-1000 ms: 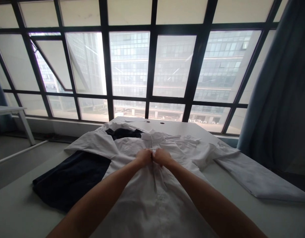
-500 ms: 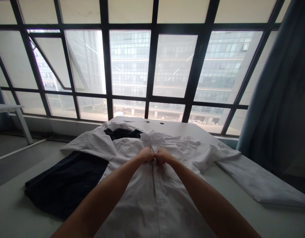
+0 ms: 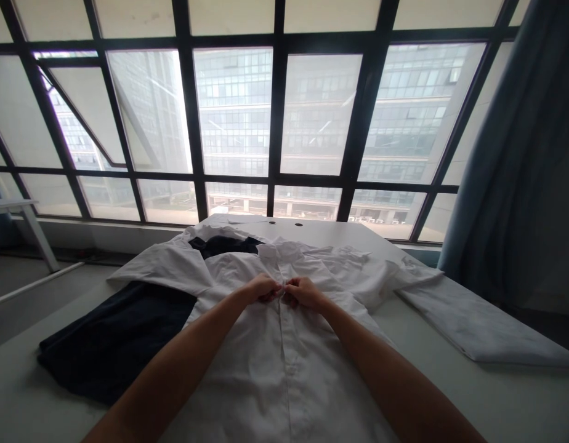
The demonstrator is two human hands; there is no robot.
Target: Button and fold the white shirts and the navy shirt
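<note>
A white button-up shirt (image 3: 247, 369) lies spread on the white table, front up, its collar toward the window. At the upper part of its front placket my left hand (image 3: 265, 288) pinches the fabric edge from the left. Close against it, my right hand (image 3: 303, 292) pinches the placket from the right, fingers closed and curled inward. Any button between the fingertips is too small to make out. Below the hands the placket runs down toward me.
Dark navy folded cloth (image 3: 113, 338) lies left, partly under a white sleeve. Another dark piece (image 3: 224, 246) shows near the collar. White folded fabric (image 3: 488, 326) rests at the right on the table (image 3: 501, 400). Beyond are a window wall and a blue curtain (image 3: 510, 160).
The camera view has shifted slightly. My hands stay at the placket; the left hand has drawn a little left, and the fingers of both show more clearly.
</note>
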